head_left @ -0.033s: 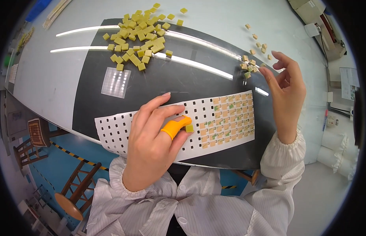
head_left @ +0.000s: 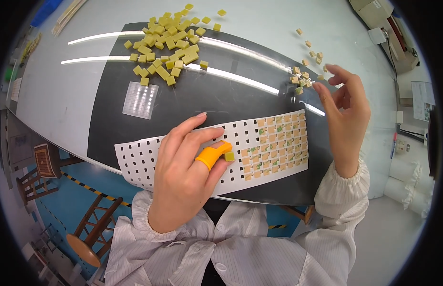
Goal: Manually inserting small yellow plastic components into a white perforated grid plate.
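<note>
My left hand [head_left: 181,174] wears an orange finger cot [head_left: 211,156] on its index finger. Between that finger and the thumb it pinches a small yellow-green block [head_left: 229,156]. Its other fingers stretch over a white sheet [head_left: 135,157] printed with rows of small black squares. The right part of this sheet carries a grid of small beige tiles [head_left: 278,148], some with green marks. My right hand [head_left: 347,102] hovers at the right, thumb and index finger apart, beside a loose cluster of small beige-and-green pieces [head_left: 297,79]. Nothing shows between its fingers.
A big heap of yellow-green blocks [head_left: 169,45] lies at the back left of the black mat [head_left: 216,100]. Near it is a clear gridded plastic piece [head_left: 140,100]. Wooden stools [head_left: 90,233] stand on the blue floor to the left. Equipment [head_left: 393,28] fills the far right.
My right hand's index fingertip has dipped very slightly toward the small pieces. The left hand and its block look almost unmoved.
</note>
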{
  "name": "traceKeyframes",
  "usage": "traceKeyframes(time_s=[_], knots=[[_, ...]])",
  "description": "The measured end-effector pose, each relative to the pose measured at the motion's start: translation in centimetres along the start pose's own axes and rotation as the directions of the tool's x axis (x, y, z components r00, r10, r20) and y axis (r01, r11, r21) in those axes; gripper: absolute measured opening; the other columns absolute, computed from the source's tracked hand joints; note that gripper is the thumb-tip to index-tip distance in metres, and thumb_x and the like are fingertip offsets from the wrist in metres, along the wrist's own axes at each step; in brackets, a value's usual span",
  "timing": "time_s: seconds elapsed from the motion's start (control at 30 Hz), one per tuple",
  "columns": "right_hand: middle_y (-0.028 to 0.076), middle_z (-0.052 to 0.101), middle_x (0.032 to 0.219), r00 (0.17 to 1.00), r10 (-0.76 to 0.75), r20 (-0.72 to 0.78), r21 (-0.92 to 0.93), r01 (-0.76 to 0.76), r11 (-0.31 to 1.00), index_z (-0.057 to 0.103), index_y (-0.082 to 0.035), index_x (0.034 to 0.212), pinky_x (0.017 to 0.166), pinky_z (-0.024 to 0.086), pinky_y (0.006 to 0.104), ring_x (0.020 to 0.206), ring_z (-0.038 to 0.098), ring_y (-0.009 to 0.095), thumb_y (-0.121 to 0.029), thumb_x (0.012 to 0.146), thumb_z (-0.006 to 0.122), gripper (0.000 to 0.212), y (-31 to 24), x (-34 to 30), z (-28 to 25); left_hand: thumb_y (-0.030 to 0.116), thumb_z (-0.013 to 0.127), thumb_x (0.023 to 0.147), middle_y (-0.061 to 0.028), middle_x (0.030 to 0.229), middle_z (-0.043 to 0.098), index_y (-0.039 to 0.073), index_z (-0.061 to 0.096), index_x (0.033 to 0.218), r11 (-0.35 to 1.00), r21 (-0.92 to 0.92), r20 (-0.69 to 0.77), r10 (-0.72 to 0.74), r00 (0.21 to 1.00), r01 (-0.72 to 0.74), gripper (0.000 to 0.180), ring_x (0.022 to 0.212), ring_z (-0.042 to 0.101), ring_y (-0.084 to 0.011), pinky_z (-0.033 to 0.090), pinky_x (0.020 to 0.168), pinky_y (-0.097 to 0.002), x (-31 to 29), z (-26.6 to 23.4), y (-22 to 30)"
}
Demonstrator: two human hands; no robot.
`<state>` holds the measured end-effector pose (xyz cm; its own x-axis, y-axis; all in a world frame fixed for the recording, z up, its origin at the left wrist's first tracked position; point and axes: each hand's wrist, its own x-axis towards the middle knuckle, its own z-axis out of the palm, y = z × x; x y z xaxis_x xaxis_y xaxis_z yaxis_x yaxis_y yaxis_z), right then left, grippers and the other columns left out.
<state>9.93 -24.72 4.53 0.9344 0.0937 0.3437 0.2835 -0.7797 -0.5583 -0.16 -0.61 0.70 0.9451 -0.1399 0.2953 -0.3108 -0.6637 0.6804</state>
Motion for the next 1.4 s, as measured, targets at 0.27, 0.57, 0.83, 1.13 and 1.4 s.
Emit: traceKeyframes(time_s=[0.27, 0.57, 0.83, 1.13, 1.4], knots=[[0.007, 0.065, 0.083, 0.891, -0.187, 0.413, 0.237, 0.093, 0.967, 0.070, -0.002, 0.093, 0.057, 0.049, 0.0259, 0.066, 0.062, 0.015, 0.003, 0.078, 0.075, 0.017, -4.2, -5.9, 1.6, 0.003, 0.078, 0.068, -0.0086, 0.112, 0.065, -0.001, 0.069, 0.091, 0.998, -0.061, 0.020, 0.030, 0.999, -0.029, 0.025, 0.118, 0.056, -0.0332, 0.047, 0.092, -0.0439, -0.7, 0.3, 0.8], [0.006, 0.064, 0.082, 0.912, -0.197, 0.359, 0.153, 0.150, 0.977, 0.071, -0.003, 0.092, 0.056, 0.050, 0.0266, 0.067, 0.063, 0.017, 0.000, 0.075, 0.078, 0.019, -4.5, -6.9, 2.3, 0.005, 0.081, 0.067, -0.0086, 0.111, 0.065, -0.001, 0.069, 0.092, 0.995, -0.095, 0.013, 0.013, 1.000, -0.012, 0.028, 0.118, 0.057, -0.0333, 0.047, 0.093, -0.0435, -0.8, 0.6, 0.4], [0.005, 0.063, 0.079, 0.913, -0.113, 0.391, 0.160, 0.053, 0.986, 0.069, -0.002, 0.087, 0.055, 0.048, 0.0249, 0.065, 0.061, 0.014, 0.001, 0.076, 0.078, 0.015, -4.7, -6.7, 2.3, 0.005, 0.082, 0.068, -0.0088, 0.109, 0.066, 0.000, 0.070, 0.090, 0.988, -0.156, 0.000, 0.014, 1.000, -0.014, 0.025, 0.116, 0.058, -0.0333, 0.049, 0.092, -0.0423, -0.7, 0.4, 0.2], [0.003, 0.063, 0.077, 0.881, -0.043, 0.471, 0.209, -0.064, 0.976, 0.066, -0.001, 0.083, 0.055, 0.046, 0.0219, 0.062, 0.057, 0.009, 0.000, 0.078, 0.077, 0.012, -5.2, -6.0, 1.8, 0.004, 0.081, 0.068, -0.0081, 0.104, 0.067, 0.000, 0.069, 0.088, 0.987, -0.161, -0.001, 0.025, 1.000, -0.025, 0.024, 0.114, 0.059, -0.0328, 0.050, 0.089, -0.0419, -0.6, 0.4, 0.0], [0.004, 0.064, 0.072, 0.364, 0.193, 0.911, 0.258, -0.869, 0.422, 0.061, 0.001, 0.087, 0.046, 0.045, 0.0179, 0.053, 0.060, 0.007, -0.008, 0.089, 0.071, 0.013, -5.3, -3.9, 1.1, 0.004, 0.080, 0.065, -0.0055, 0.102, 0.067, 0.001, 0.070, 0.087, 0.988, -0.153, -0.006, 0.028, 1.000, -0.029, 0.025, 0.113, 0.060, -0.0306, 0.051, 0.087, -0.0401, -0.6, 0.5, -0.2]])
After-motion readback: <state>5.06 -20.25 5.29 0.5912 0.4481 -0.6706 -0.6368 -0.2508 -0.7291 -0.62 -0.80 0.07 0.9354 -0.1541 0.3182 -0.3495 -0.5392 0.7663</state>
